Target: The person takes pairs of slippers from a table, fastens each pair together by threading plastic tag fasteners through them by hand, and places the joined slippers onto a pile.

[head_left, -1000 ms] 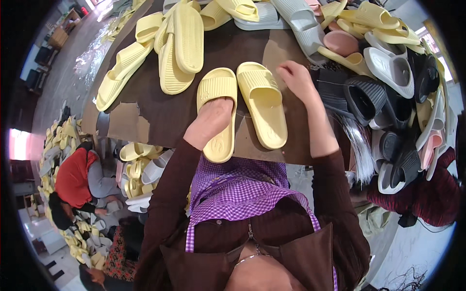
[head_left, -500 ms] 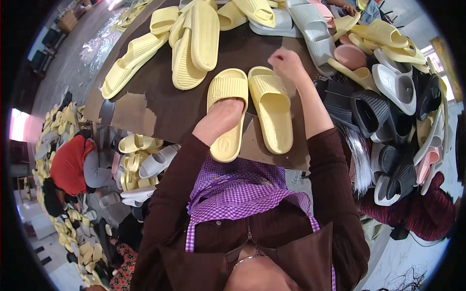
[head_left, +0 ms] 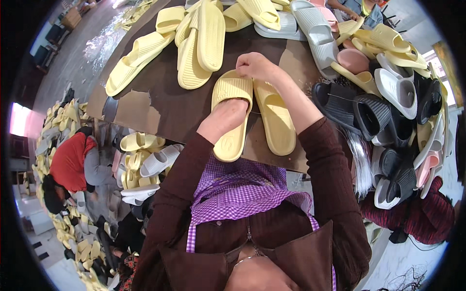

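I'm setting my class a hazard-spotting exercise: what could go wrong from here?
The left hand is inside a yellow slide whose heel reaches the near edge of the table; pulling out could drag the slide off.
The loose pale strands hang near the right sleeve and might snag it.
The heaped slides on the right overlap unevenly, so a knock could topple some.

Yellow slipper (head_left: pixel 237 130), near edge of the counter (head_left: pixel 179 109): embossed mark (head_left: pixel 225 143) at heel (head_left: pixel 227 155), illegible. Readable lettering or numbers: none.
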Motion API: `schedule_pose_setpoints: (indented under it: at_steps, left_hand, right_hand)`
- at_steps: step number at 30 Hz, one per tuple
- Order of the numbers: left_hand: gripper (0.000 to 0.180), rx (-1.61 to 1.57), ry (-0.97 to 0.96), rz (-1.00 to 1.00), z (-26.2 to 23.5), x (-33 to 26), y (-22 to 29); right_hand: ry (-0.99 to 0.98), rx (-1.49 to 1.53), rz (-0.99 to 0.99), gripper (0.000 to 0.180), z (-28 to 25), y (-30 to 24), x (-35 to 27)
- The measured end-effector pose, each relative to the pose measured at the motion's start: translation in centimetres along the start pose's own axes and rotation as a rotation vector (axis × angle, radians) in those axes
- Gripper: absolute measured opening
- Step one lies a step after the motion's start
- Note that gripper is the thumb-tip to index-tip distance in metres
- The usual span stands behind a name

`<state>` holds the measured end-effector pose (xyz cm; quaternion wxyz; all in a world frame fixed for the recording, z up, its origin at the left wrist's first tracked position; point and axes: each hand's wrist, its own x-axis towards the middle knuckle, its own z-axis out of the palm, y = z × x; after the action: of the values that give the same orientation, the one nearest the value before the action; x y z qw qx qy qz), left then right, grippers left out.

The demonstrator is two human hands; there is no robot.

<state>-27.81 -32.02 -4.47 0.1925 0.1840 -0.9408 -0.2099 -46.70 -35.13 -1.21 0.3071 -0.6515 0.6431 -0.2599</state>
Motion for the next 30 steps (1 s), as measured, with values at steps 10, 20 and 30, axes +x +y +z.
schedule_pose_setpoints:
  at_steps: [10,20,30]
  left_hand:
    - [0.012,-0.170,0.150,0.097,-5.0,-3.2,3.3]
    - [0.019,-0.873,0.258,-0.409,-3.9,5.8,3.3]
    - [0.010,-1.163,0.278,-0.409,-2.1,5.8,2.8]
  right_hand:
    - [0.532,0.140,0.111,0.008,-2.5,2.4,-3.3]
    - [0.534,0.212,-0.108,0.006,-1.3,-3.0,-7.4]
    - [0.538,0.766,0.024,0.010,-1.1,-0.6,-9.9]
